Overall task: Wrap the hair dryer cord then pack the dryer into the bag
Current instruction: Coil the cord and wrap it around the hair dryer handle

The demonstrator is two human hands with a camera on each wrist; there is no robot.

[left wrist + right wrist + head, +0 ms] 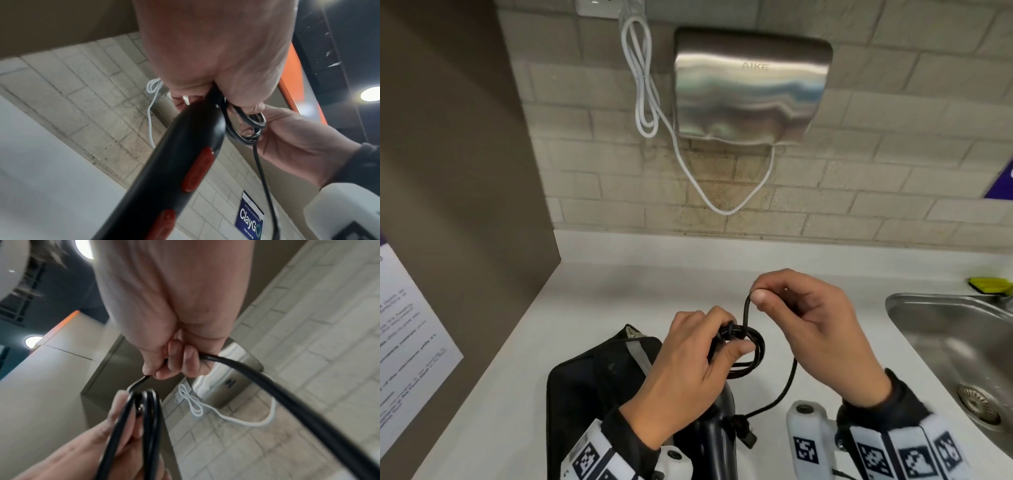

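Observation:
My left hand (698, 356) grips the top of the black hair dryer handle (174, 162), which has red buttons, together with several black loops of its cord (751, 349). My right hand (808, 318) pinches a free stretch of the same cord (236, 365) just above and right of the loops. From there the cord hangs down to the plug (744, 435) near the bottom edge of the head view. The black bag (592, 383) lies on the white counter (602, 291) under my left hand, zipper open at its top. Most of the dryer is hidden behind my left arm.
A steel sink (959, 346) is sunk into the counter at the right, with a yellow sponge (989, 285) behind it. A metal hand dryer (750, 92) with a white cable (643, 85) hangs on the tiled wall. A brown partition (458, 171) stands on the left.

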